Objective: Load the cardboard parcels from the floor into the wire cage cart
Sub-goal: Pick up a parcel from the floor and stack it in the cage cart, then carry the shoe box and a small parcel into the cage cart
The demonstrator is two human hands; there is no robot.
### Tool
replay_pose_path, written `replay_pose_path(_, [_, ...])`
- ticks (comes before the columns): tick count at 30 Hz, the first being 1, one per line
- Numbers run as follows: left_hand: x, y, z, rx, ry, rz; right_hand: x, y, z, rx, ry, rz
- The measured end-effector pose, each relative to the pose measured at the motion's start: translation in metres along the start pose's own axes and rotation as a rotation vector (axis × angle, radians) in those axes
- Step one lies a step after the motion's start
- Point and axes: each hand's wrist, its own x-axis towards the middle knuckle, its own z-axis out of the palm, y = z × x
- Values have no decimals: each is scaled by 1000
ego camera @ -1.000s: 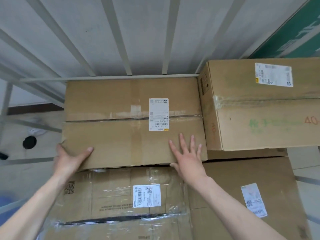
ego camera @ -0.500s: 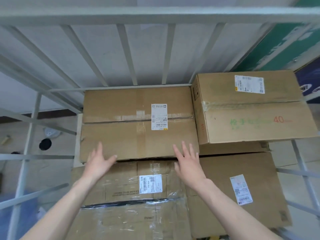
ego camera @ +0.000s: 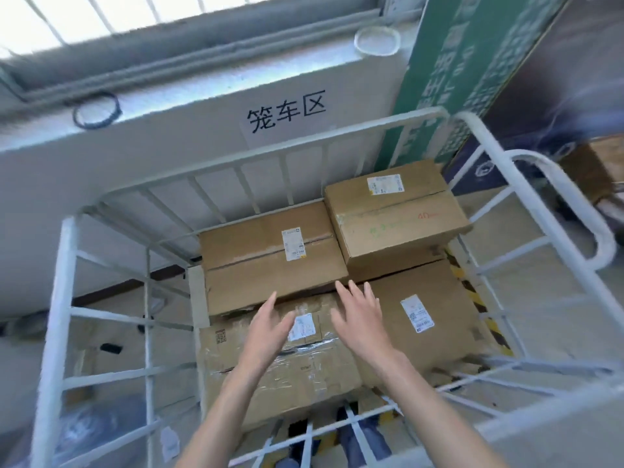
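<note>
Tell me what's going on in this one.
A person is loading a cage cart. Several boxes already sit inside it. The left hand and right hand are open and hold nothing, hovering by the front edge of the back-left box.

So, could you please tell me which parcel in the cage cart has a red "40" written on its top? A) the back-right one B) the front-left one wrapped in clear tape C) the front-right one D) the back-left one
A: the red "40", beside faint green writing, is on the back-right parcel, in the far right corner of the wire cage cart.
</note>
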Motion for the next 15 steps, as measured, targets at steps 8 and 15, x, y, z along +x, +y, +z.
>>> replay_pose_path(8, [-109,21,0,-89,-108,169,-137,-25,-14,306,137,102])
replay_pose_path(15, [-170,82,49,-9,-306,359,-236,34,-57,432,400,225])
